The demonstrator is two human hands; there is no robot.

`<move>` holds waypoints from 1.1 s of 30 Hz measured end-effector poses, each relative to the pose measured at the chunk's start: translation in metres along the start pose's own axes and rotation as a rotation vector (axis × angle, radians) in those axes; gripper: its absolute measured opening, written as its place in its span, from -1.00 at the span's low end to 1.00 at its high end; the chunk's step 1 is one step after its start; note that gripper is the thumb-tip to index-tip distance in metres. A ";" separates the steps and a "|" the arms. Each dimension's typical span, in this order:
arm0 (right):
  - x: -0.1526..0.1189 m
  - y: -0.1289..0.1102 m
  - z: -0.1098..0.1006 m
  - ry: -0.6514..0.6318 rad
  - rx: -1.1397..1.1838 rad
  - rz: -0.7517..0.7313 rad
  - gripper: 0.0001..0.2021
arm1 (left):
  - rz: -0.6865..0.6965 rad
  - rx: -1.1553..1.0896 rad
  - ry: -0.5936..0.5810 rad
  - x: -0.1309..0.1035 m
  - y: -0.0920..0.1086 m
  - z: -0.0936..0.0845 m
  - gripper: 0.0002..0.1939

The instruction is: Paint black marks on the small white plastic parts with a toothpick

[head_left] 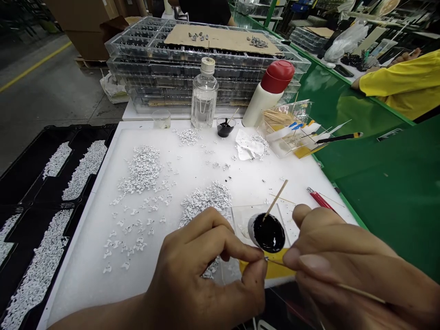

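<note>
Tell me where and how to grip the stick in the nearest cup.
Probably best pinched by its bare upper end, from the right: the stick leans that way, rising above the cup, while its foot sits in black liquid.

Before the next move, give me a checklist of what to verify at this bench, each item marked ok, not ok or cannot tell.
1. Left hand has the small piece pinched between thumb and forefinger: ok.
2. Right hand grips the thin stick, its near end pointed at the piece: ok.
3. Surface of the piece fully visible for checking: not ok, the fingertips cover most of it.
4. Cup of black liquid open and close to both hands: ok, with a second stick leaning in it.
5. Clear bottle capped: ok.
6. Stick end carrying enough black: cannot tell, too small to see.
</note>
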State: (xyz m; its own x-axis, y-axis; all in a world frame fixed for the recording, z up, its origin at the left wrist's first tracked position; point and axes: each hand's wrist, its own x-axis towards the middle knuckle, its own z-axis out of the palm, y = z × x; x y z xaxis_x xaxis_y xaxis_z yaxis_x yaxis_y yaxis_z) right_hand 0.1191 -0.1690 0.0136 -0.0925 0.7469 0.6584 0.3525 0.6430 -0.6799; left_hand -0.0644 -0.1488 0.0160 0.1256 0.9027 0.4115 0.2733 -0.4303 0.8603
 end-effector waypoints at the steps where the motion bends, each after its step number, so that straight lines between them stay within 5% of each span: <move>1: 0.003 0.001 0.000 0.003 0.001 0.005 -0.76 | 0.001 0.001 0.000 0.001 0.000 0.000 -0.85; 8: 0.027 0.014 -0.018 -0.212 0.061 -0.132 -0.62 | 0.010 -0.030 -0.009 -0.007 -0.001 -0.003 -0.87; 19: 0.004 0.007 -0.004 0.001 -0.023 -0.004 -0.70 | 0.020 -0.030 -0.004 -0.009 -0.002 0.000 -0.86; 33: 0.005 0.020 -0.012 -0.079 -0.188 -0.115 -0.74 | 0.035 -0.001 0.009 -0.008 -0.004 0.004 -0.84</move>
State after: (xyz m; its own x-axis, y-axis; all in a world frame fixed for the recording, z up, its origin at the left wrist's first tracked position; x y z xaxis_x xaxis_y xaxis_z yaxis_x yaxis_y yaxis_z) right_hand 0.1369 -0.1542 0.0073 -0.2124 0.6865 0.6954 0.5020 0.6872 -0.5251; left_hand -0.0630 -0.1544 0.0084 0.1266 0.8872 0.4437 0.2682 -0.4613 0.8457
